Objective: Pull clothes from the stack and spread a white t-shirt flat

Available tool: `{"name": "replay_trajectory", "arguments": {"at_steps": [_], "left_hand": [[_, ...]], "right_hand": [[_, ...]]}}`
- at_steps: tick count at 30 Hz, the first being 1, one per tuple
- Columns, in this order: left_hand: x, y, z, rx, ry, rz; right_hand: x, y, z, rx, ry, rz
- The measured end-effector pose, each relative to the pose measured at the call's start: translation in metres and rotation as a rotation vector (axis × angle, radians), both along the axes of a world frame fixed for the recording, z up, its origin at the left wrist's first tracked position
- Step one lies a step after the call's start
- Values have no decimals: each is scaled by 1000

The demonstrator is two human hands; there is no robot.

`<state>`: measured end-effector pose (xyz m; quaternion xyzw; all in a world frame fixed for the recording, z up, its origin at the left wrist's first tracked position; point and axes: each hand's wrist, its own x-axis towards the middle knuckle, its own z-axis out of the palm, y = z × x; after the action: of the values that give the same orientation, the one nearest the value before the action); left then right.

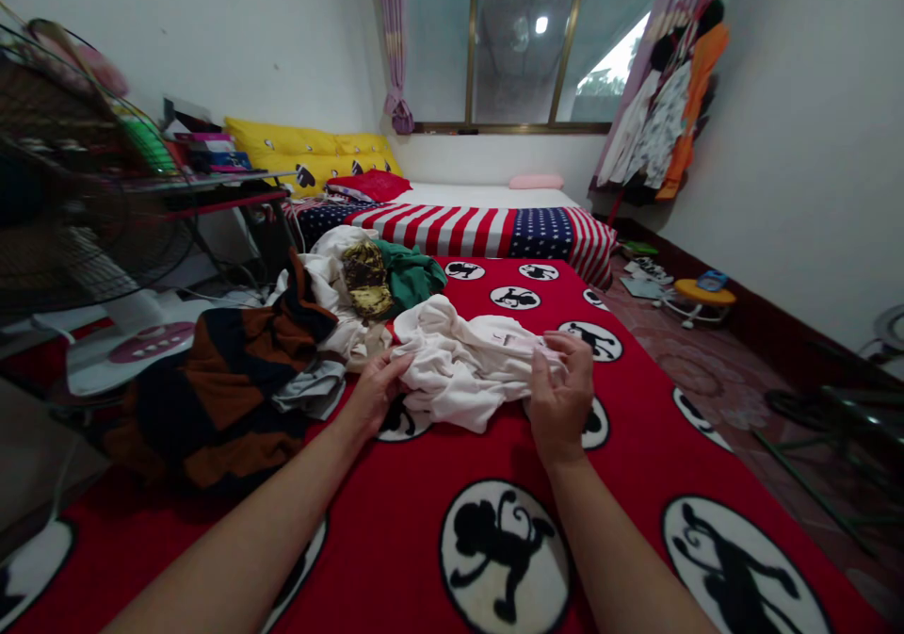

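Observation:
A crumpled white garment [462, 361] lies on a red blanket [395, 521] printed with black monkey figures in white circles. My left hand [376, 391] grips the garment's left edge. My right hand [563, 391] pinches its right side near a small label. To the left of the white garment sits a heap of clothes: a brown and black striped piece [233, 370], a green one [413, 276], a yellow-patterned one [367, 281] and pale cloth [331, 276].
A standing fan [71, 201] is at the left beside a cluttered shelf. Behind lies a bed with a stars-and-stripes cover [487, 224] and yellow pillows [311, 149]. Clothes hang by the window at right [664, 116]. A small yellow stool [699, 297] stands on the floor.

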<state>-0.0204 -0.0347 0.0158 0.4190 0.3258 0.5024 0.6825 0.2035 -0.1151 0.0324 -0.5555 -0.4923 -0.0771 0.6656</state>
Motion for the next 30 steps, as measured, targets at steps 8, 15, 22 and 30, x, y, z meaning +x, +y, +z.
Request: {"name": "replay_trajectory", "arguments": {"at_steps": [8,15,22,30], "left_hand": [[4,-4,-7,169,61,-37],[2,5,-13,185,139,107],[6,-6,-4,149,157,29],[7,-14,4,7,51,-139]], "right_hand": [[-38,-1,-16,-457,-205,507],[-24,-15,14,-444,613,1106],[-26,-16,13,-846,388,1488],[-21,5,-14,-494,16,395]]}}
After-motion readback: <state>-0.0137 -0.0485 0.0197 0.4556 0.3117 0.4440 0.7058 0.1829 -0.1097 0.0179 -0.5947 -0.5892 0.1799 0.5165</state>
